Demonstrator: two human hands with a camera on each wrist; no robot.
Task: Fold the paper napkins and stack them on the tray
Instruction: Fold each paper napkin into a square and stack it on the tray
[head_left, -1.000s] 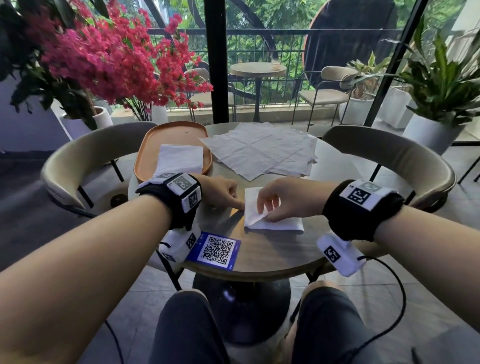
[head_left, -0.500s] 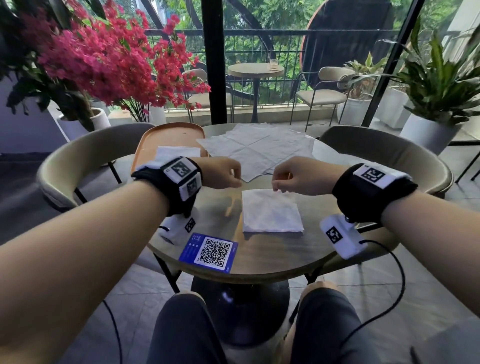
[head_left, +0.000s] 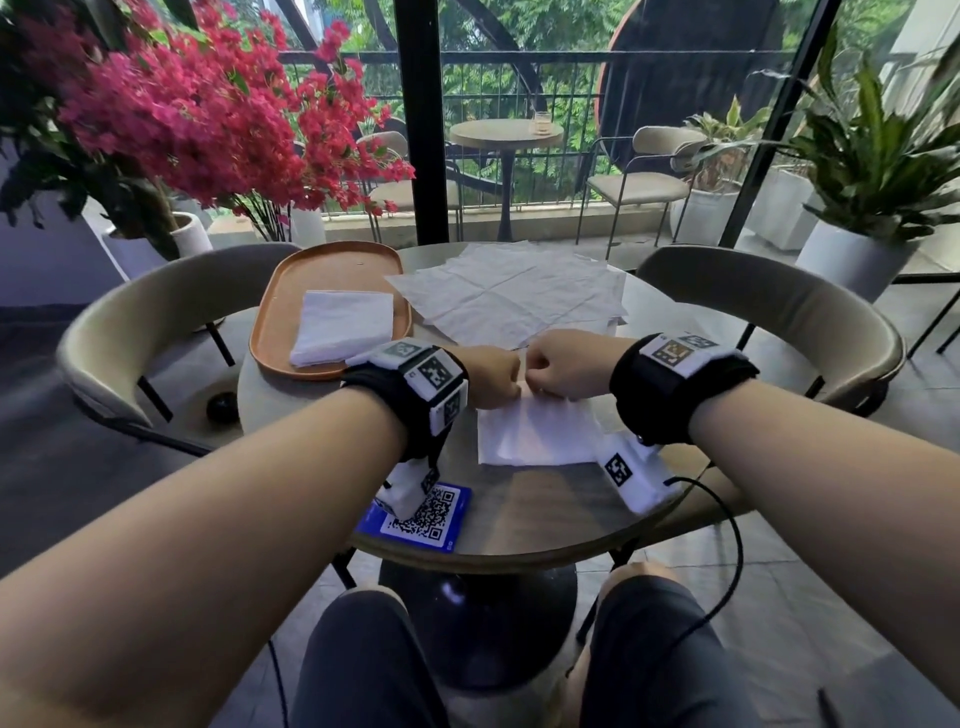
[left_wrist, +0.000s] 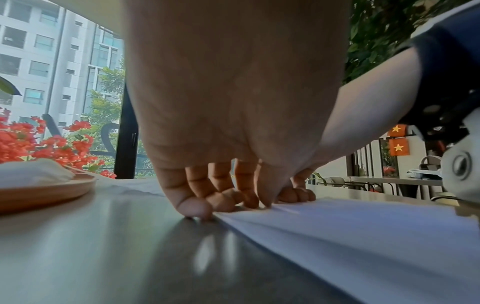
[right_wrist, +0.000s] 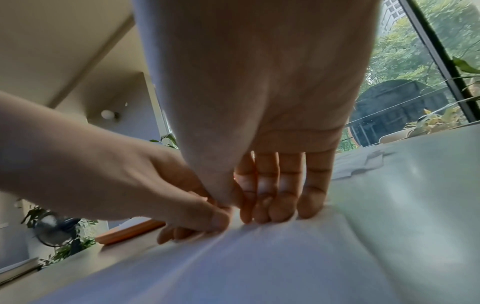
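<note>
The napkin (head_left: 537, 434) is pinned on the bench (head_left: 519, 514) at its far edge, fingers curled down by left hand (head_left: 491, 376) and right hand (head_left: 563, 366), side by side. The tray (head_left: 275, 312) is found at ten o'clock, nearer the left hand.

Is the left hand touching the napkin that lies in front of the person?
Touching. In the left wrist view, the left hand's fingertips press the napkin's far edge.

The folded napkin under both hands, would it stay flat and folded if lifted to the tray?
The folded napkin looks thin and floppy, so it would probably sag. Its layers ripple beneath the right hand, so they may spring open. It seems light; the left hand could easily slide it.
</note>
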